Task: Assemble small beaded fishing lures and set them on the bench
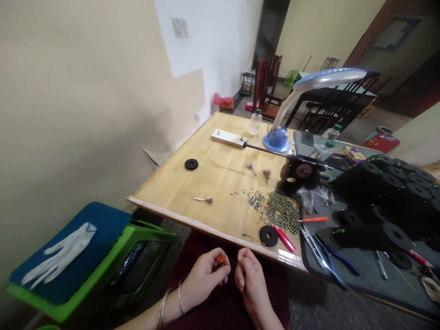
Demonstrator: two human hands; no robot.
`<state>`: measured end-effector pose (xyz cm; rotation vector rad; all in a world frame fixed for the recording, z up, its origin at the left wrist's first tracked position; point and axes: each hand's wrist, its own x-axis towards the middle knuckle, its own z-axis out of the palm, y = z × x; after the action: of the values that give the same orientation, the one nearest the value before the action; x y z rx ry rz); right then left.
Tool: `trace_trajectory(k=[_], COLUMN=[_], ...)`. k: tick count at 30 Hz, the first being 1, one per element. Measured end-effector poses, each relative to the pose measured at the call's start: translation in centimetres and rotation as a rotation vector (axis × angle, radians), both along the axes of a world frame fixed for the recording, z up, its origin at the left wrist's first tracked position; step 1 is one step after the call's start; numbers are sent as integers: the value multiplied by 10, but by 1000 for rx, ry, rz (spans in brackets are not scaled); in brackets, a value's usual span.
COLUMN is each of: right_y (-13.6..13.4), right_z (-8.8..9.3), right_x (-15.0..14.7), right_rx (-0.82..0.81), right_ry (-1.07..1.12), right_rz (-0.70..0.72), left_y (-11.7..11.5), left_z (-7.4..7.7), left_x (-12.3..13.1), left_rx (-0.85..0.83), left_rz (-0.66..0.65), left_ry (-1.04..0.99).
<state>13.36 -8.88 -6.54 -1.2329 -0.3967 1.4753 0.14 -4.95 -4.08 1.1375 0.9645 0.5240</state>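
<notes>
My left hand (207, 276), with two bangles on its wrist, is closed around a small orange piece (221, 259) in front of the table's near edge. Beside it, my right hand (250, 276) is closed in a pinch; a thin dark line shows above its fingertips, too fine to name. The hands are close together but apart. On the table just beyond them lie a black foam ring (268, 236), a red tube-like item (284, 238) and a tiny metal piece (246, 236). A heap of striped beads (282, 211) adjoins a scatter of small colourful beads (256, 200).
A measuring tape (192, 222) runs along the wooden table's front edge. A blue desk lamp (277, 139) stands at the back. Pliers (337, 256) and black foam rolls (374, 233) sit on the grey mat at right. A white glove (63, 256) lies on the stool at left.
</notes>
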Motion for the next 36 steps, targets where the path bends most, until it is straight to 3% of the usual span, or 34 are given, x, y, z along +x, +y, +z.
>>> trace_trajectory(k=[10, 21, 36], right_y=[-1, -2, -4], right_z=[0, -3, -2], right_x=[-3, -3, -2], right_rx=[4, 41, 69], right_ry=[-55, -60, -223], right_rz=[17, 4, -35], left_y=[0, 1, 0], left_z=[7, 2, 4], left_x=[-2, -6, -6], left_rx=[-18, 2, -14], left_rz=[26, 33, 25], left_ry=[22, 22, 4])
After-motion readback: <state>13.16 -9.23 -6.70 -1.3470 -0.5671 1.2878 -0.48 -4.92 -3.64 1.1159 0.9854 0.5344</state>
